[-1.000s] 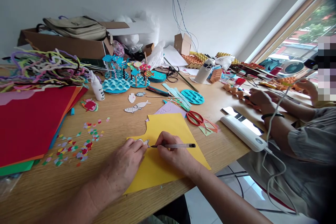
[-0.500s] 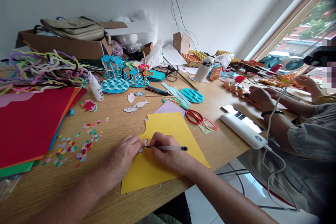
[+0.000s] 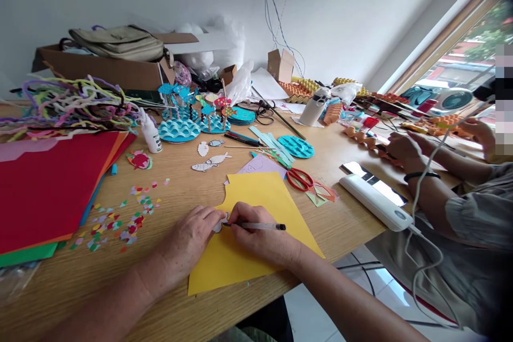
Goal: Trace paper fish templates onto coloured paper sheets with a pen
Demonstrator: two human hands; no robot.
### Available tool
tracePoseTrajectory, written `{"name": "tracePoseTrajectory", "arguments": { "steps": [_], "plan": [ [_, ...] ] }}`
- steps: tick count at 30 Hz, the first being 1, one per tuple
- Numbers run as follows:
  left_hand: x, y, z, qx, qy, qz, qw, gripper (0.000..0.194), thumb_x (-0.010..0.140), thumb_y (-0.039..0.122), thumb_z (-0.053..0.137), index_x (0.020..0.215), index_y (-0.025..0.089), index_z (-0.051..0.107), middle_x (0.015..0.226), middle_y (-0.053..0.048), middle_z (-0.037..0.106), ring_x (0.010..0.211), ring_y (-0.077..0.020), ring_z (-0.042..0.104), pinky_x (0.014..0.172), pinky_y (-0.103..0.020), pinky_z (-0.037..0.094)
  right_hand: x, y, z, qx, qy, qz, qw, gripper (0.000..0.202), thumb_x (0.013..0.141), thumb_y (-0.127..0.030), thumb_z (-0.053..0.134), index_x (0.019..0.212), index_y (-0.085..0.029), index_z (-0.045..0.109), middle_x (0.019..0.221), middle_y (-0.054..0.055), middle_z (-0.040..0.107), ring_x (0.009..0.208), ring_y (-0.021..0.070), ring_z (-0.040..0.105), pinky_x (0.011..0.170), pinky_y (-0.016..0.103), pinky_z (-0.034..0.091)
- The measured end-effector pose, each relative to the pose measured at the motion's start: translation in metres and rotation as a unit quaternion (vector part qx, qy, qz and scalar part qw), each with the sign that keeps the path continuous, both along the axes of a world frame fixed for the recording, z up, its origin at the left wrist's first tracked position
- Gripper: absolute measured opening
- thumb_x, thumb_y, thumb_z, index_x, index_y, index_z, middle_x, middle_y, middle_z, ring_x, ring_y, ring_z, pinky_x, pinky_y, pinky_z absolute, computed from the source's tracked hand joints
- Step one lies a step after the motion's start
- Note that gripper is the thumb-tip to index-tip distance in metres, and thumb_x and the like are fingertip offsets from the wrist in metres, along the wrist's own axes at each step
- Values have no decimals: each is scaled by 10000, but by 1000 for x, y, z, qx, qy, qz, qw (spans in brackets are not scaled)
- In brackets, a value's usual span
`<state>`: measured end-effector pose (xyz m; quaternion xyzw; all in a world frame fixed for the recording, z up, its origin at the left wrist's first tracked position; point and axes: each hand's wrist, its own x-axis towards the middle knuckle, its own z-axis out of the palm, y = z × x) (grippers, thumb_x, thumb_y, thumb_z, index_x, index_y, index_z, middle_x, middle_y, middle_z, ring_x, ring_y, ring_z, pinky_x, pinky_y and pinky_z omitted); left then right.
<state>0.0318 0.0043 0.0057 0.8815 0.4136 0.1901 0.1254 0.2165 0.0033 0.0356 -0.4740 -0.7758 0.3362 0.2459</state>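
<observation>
On a sheet of yellow paper (image 3: 264, 197) lies a small white paper cutout (image 3: 220, 224), probably fish-shaped and partly covered by fingers. My left hand (image 3: 198, 232) pins it down, fingers pressed together at its left edge. In my right hand (image 3: 260, 232) is a pen (image 3: 264, 226) with a clear barrel and black end, its tip touching the cutout's right edge. Beyond the yellow sheet are white paper fish (image 3: 210, 162) with drawn lines. A lilac sheet (image 3: 262, 164) with a drawn outline is partly under the yellow one. Red-handled scissors (image 3: 300, 179) rest to its right.
Left are stacked coloured sheets (image 3: 48, 187), paper scraps (image 3: 132, 219), a glue bottle (image 3: 150, 132) and pipe cleaners (image 3: 76, 101). Blue wavy bases (image 3: 178, 130) with fish stand behind. Right are a white power bank-like device (image 3: 374, 203) with a cable and another person's hand (image 3: 404, 149).
The view has shifted slightly, so the table things sit a little further right. Both hands stay at the cutout; the pen tip has moved only slightly along its edge.
</observation>
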Motion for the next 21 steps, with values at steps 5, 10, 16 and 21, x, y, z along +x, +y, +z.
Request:
{"name": "tracePoseTrajectory", "arguments": {
  "steps": [5,10,16,21],
  "plan": [
    [1,-1,2,3,4,-1,1000,359,825,-38,394,1068,161,568,1008,-55,634,969,-204,571,854,-362,495,0,0,0,2,5,8,1000,178,677,-34,479,752,-183,543,594,-41,559,515,89,478,514,182,368],
    [2,-1,4,-7,4,-1,1000,333,829,-30,416,1043,168,575,996,-48,635,963,-199,571,852,-349,492,-2,2,2,2,1,14,1000,181,677,-35,476,757,-181,548,613,-31,579,530,95,494,525,185,379],
    [1,-1,2,-1,0,-7,1000,320,819,-18,435,1021,188,575,1001,-37,632,960,-200,567,844,-350,489,-2,3,3,4,-6,4,1000,151,684,-52,487,735,-181,547,608,-33,571,528,93,489,525,182,374],
    [-1,-1,-2,-11,-4,-6,1000,322,823,-18,425,1012,200,567,999,-29,627,959,-199,563,833,-346,488,-2,2,1,21,-13,-1,1000,154,681,-49,491,731,-184,547,620,-31,576,534,93,490,524,180,368]
  ]
}}
